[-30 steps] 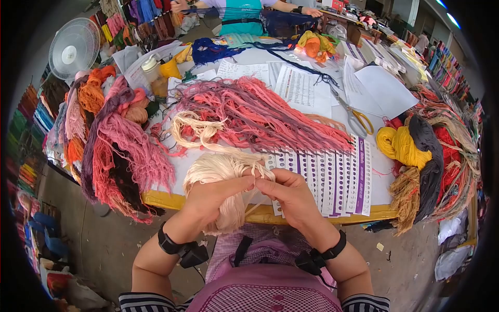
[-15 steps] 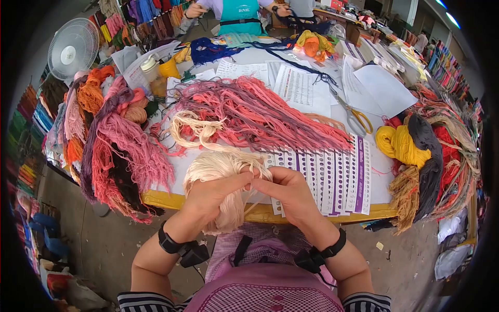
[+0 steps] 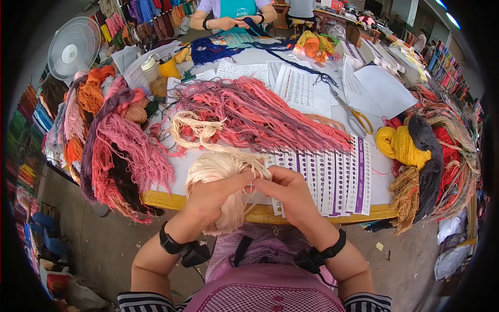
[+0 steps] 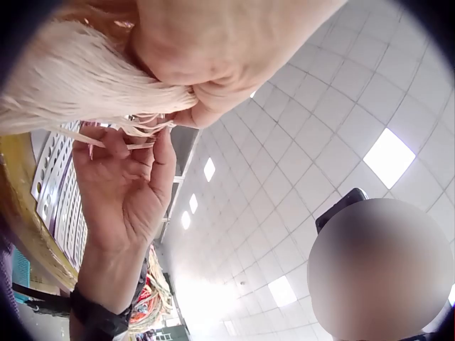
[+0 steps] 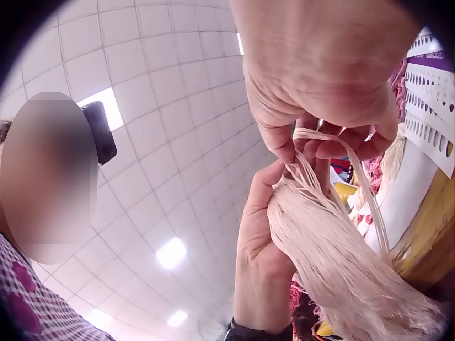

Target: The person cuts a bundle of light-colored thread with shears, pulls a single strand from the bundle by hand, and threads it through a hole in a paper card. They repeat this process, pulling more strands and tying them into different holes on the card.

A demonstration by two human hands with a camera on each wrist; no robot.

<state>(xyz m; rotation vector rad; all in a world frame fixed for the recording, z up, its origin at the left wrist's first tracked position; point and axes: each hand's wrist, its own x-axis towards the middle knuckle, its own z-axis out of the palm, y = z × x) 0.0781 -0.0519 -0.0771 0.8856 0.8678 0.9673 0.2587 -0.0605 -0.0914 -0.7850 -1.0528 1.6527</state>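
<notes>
A cream yarn hank (image 3: pixel 228 208) hangs over the table's front edge, its upper part bunched in the left hand (image 3: pixel 210 200). The left fingers go behind the hank, and the thumb presses near its top. Close by on the right, the right hand (image 3: pixel 293 195) pinches thin cream strands, its thumb tip almost meeting the left thumb. In the right wrist view a loop of strands (image 5: pixel 355 167) passes over the right fingers, and the hank (image 5: pixel 341 256) fans downward from the left hand (image 5: pixel 263 249).
Pink and purple yarn (image 3: pixel 249 114) lies across the table behind the hands. Punched cards (image 3: pixel 332 182), scissors (image 3: pixel 358 122) and papers (image 3: pixel 296 86) are to the right. Yarn bundles hang at both sides, yellow yarn (image 3: pixel 403 145) among them. A fan (image 3: pixel 74 48) stands back left; another person works opposite.
Both hands keep nearly the same place and grip on the cream yarn, with only slight finger shifts. Across the table, the other person's spread hands have come together on dark blue yarn.
</notes>
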